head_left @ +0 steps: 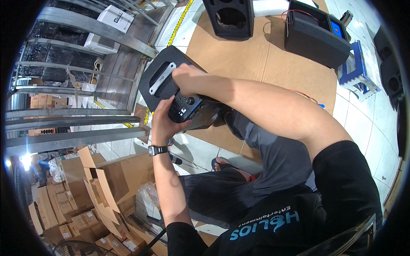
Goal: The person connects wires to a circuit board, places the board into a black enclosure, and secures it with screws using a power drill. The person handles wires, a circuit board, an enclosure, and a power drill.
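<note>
A black speaker cabinet (173, 54) lies tilted before me, left of the middle. A light grey strap handle (162, 78) sits in a recess at its end. Beside the handle is a black control panel (188, 106) with knobs and sockets and a blue edge. My left hand (163, 121) grips the panel's near left side, thumb along its lower edge and fingers at its upper corner. Above the panel, right of the handle, my right hand (188, 79) is closed in a fist; whatever it may hold is hidden.
Flat cardboard (239, 57) covers the tiled floor. Two more black cabinets, one with round holes (247, 27) and one with a red wire (314, 45), stand beyond. A blue-and-white step stool (356, 72) is right. Metal rails (77, 123) and cardboard boxes (124, 177) line the left.
</note>
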The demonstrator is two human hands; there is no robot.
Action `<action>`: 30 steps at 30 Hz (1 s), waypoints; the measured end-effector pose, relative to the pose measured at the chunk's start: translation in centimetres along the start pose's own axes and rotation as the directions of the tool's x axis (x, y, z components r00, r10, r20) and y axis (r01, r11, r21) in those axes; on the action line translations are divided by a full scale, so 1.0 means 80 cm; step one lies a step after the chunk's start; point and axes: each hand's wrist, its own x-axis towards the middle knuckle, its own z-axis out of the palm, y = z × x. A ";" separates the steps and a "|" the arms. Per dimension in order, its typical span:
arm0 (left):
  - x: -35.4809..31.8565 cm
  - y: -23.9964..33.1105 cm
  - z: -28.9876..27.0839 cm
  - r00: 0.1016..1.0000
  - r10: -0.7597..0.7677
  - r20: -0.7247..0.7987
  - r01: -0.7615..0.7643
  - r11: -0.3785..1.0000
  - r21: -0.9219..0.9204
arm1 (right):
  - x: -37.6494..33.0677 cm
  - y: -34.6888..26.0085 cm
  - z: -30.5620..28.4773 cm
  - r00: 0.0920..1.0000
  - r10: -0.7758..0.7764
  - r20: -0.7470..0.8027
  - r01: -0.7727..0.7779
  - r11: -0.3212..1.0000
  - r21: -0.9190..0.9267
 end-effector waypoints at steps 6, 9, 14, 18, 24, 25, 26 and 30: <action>0.013 -0.001 -0.008 0.998 0.004 0.058 -0.006 0.999 0.033 | 0.015 0.042 -0.037 0.983 0.053 0.175 -0.062 0.997 0.045; 0.020 0.003 -0.012 0.994 -0.004 0.109 -0.004 0.997 0.074 | 0.017 0.055 -0.038 0.882 0.203 0.426 -0.252 0.966 0.062; 0.028 0.012 -0.014 0.989 -0.041 0.144 0.021 0.991 0.133 | 0.020 0.053 -0.034 0.759 0.307 0.575 -0.331 0.941 -0.065; 0.024 0.018 -0.011 0.993 -0.068 0.098 0.052 0.987 0.155 | 0.010 0.048 -0.037 0.818 0.267 0.509 -0.297 0.955 -0.023; 0.020 0.011 -0.002 0.999 -0.009 0.039 0.005 0.994 0.112 | 0.009 0.041 -0.038 0.824 0.238 0.514 -0.204 0.971 -0.122; 0.019 0.010 0.001 0.999 0.000 0.032 -0.003 0.993 0.114 | 0.011 0.042 -0.037 0.823 0.248 0.511 -0.216 0.969 -0.122; 0.018 0.009 0.003 0.999 -0.017 0.035 0.013 0.993 0.114 | 0.011 0.044 -0.035 0.820 0.243 0.518 -0.211 0.970 -0.122; 0.006 0.010 0.014 0.999 -0.016 -0.029 0.019 0.992 0.124 | 0.012 0.058 -0.032 0.824 0.230 0.518 -0.288 0.957 0.034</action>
